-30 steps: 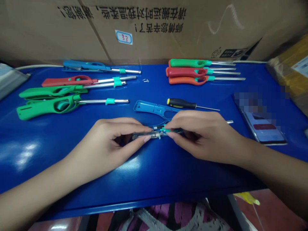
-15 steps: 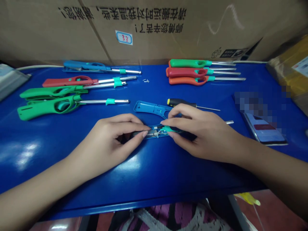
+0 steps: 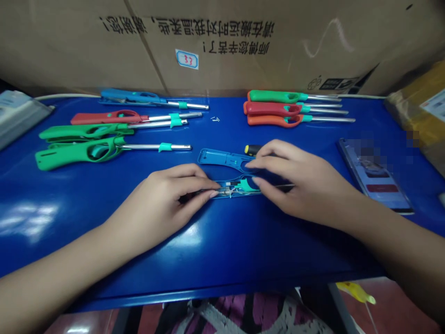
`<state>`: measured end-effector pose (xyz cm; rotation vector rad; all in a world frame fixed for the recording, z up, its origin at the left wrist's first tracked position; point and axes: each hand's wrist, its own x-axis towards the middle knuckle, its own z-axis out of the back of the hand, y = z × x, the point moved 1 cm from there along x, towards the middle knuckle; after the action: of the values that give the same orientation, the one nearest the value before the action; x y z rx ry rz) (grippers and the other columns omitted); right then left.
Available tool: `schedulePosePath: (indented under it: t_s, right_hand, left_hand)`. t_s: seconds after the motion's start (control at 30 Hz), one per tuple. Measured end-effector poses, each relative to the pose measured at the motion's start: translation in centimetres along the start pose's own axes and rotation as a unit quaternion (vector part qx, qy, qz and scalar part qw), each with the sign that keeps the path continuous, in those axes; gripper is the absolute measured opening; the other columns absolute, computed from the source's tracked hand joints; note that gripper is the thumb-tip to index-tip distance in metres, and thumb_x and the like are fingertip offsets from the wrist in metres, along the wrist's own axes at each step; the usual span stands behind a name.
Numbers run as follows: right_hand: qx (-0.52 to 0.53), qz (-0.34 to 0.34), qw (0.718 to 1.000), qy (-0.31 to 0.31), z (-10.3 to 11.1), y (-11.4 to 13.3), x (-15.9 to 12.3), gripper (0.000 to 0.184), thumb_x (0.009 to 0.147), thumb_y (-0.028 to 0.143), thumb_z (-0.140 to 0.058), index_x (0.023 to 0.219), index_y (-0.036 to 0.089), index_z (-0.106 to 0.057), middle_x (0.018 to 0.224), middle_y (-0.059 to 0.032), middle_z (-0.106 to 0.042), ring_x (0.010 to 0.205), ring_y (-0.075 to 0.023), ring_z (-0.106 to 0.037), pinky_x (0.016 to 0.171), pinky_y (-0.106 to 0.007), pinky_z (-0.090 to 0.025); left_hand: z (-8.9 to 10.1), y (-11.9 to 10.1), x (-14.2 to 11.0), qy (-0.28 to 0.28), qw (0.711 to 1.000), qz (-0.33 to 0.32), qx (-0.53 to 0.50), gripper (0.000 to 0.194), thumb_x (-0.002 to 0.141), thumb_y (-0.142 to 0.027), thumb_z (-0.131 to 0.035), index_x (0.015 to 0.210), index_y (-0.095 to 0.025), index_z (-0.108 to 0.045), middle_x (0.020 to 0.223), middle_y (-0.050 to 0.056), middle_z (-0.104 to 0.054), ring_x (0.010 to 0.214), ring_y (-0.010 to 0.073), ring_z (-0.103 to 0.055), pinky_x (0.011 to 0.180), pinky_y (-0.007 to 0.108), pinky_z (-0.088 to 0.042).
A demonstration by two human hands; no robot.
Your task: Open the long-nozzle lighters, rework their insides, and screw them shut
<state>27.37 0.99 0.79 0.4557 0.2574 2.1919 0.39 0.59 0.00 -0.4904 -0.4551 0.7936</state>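
An opened blue gas lighter (image 3: 239,196) lies in the middle of the blue table, its inner parts exposed. A green trigger (image 3: 248,185) and thin wires show inside it. My left hand (image 3: 177,197) pinches its handle end between thumb and fingers, around the clear fuel tank, mostly hidden. Just beyond lies the loose blue cover half (image 3: 220,158), inner side up. My right hand (image 3: 295,178) is over the lighter's front, thumb beside the trigger, a fingertip at the cover's right end, fingers apart. Behind that hand, a black-and-yellow screwdriver (image 3: 252,149) is partly hidden.
Several lighters with tubes, including a green one (image 3: 79,153), lie at left. Three closed lighters, one of them red (image 3: 267,108), lie at right. Small screws (image 3: 215,119) lie between the groups. A phone (image 3: 378,178) is at right; a cardboard box (image 3: 222,74) stands behind.
My right hand has lifted off the trigger and moved away from me, toward the loose cover, now hiding most of the screwdriver. My left hand stays on the lighter. The view has shifted slightly.
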Motion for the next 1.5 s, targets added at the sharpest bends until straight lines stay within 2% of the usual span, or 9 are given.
schedulePosePath:
  t_s: [0.07, 0.17, 0.27, 0.37, 0.5, 0.67, 1.0, 1.33, 1.5]
  right_hand:
    - [-0.002, -0.014, 1.0, -0.028, 0.7, -0.6, 0.2, 0.023, 0.098, 0.021, -0.058, 0.115, 0.019, -0.074, 0.118, -0.0076, -0.071, 0.099, -0.0212, -0.07, 0.079, -0.034, -0.052]
    - [-0.01, -0.028, 0.998, -0.046, 1.8, -1.4, 0.4, 0.021, 0.096, 0.021, -0.06, 0.111, 0.018, -0.073, 0.113, -0.0081, -0.073, 0.092, -0.0207, -0.068, 0.075, -0.034, -0.05]
    - [0.002, -0.029, 1.0, 0.009, 2.3, -1.6, 0.4, 0.017, 0.093, 0.024, -0.065, 0.108, 0.02, -0.073, 0.104, -0.0046, -0.072, 0.083, -0.0175, -0.063, 0.071, -0.032, -0.046]
    - [0.027, -0.037, 0.995, 0.092, 2.3, -1.3, 0.3, 0.008, 0.093, 0.027, -0.066, 0.099, 0.023, -0.071, 0.092, 0.0001, -0.068, 0.076, -0.0146, -0.057, 0.066, -0.029, -0.041]
    - [0.061, -0.044, 0.988, 0.138, 2.1, -0.9, 0.3, 0.002, 0.093, 0.023, -0.065, 0.093, 0.023, -0.067, 0.087, 0.0025, -0.063, 0.072, -0.0121, -0.051, 0.065, -0.028, -0.038]
    - [0.072, -0.06, 0.982, 0.162, 1.7, -0.9, 0.3, 0.007, 0.095, 0.022, -0.062, 0.09, 0.023, -0.066, 0.088, 0.0032, -0.063, 0.072, -0.0111, -0.052, 0.063, -0.028, -0.036]
    - [0.06, -0.048, 0.98, 0.184, 1.7, -0.9, 0.2, 0.012, 0.1, 0.021, -0.055, 0.093, 0.023, -0.065, 0.096, 0.0009, -0.066, 0.084, -0.0146, -0.057, 0.07, -0.031, -0.036]
    - [0.037, -0.036, 0.984, 0.169, 1.5, -0.5, 0.3, 0.014, 0.101, 0.027, -0.057, 0.09, 0.022, -0.065, 0.092, 0.0014, -0.066, 0.08, -0.0137, -0.057, 0.066, -0.031, -0.035]
    - [0.014, -0.009, 0.986, 0.168, 1.5, -0.3, 0.3, 0.01, 0.102, 0.027, -0.056, 0.099, 0.022, -0.065, 0.101, -0.0014, -0.068, 0.087, -0.0162, -0.062, 0.07, -0.031, -0.038]
  left_hand:
    - [0.0, 0.0, -0.1, -0.002, 1.0, 0.015, -0.011, 0.02, 0.104, -0.03, -0.063, 0.111, -0.023, -0.08, 0.107, 0.002, -0.074, 0.087, 0.0129, -0.071, 0.076, 0.025, -0.056]
    - [0.1, 0.0, -0.1, -0.039, 0.999, 0.02, -0.005, 0.018, 0.101, -0.03, -0.067, 0.113, -0.025, -0.078, 0.112, 0.002, -0.072, 0.086, 0.0126, -0.069, 0.07, 0.024, -0.054]
    - [0.1, -0.1, 0.0, -0.059, 0.997, -0.03, 0.041, 0.017, 0.101, -0.029, -0.067, 0.113, -0.024, -0.077, 0.113, 0.003, -0.072, 0.1, 0.0184, -0.067, 0.088, 0.032, -0.055]
    - [-0.2, -0.3, 0.0, -0.032, 0.992, -0.094, 0.079, 0.022, 0.103, -0.024, -0.063, 0.12, -0.025, -0.077, 0.123, 0.006, -0.072, 0.109, 0.0228, -0.065, 0.098, 0.039, -0.051]
    - [-0.9, -0.1, -0.3, 0.008, 0.985, -0.126, 0.122, 0.034, 0.106, -0.022, -0.057, 0.135, -0.031, -0.071, 0.141, 0.007, -0.066, 0.119, 0.0273, -0.062, 0.099, 0.043, -0.049]
    - [-1.3, 0.1, -0.4, 0.015, 0.975, -0.143, 0.168, 0.039, 0.108, -0.023, -0.051, 0.142, -0.032, -0.067, 0.146, 0.008, -0.064, 0.119, 0.0298, -0.06, 0.093, 0.044, -0.049]
    - [-1.4, 0.1, -0.3, 0.021, 0.971, -0.149, 0.188, 0.039, 0.109, -0.024, -0.048, 0.142, -0.031, -0.067, 0.146, 0.008, -0.064, 0.116, 0.0301, -0.061, 0.091, 0.045, -0.05]
    - [-1.5, 0.1, -0.3, 0.021, 0.972, -0.141, 0.187, 0.039, 0.108, -0.023, -0.048, 0.142, -0.031, -0.066, 0.147, 0.009, -0.063, 0.119, 0.0302, -0.061, 0.094, 0.045, -0.05]
    - [-1.7, -0.1, -0.3, 0.023, 0.972, -0.146, 0.182, 0.042, 0.108, -0.021, -0.048, 0.145, -0.03, -0.064, 0.149, 0.01, -0.061, 0.123, 0.0321, -0.059, 0.096, 0.048, -0.05]
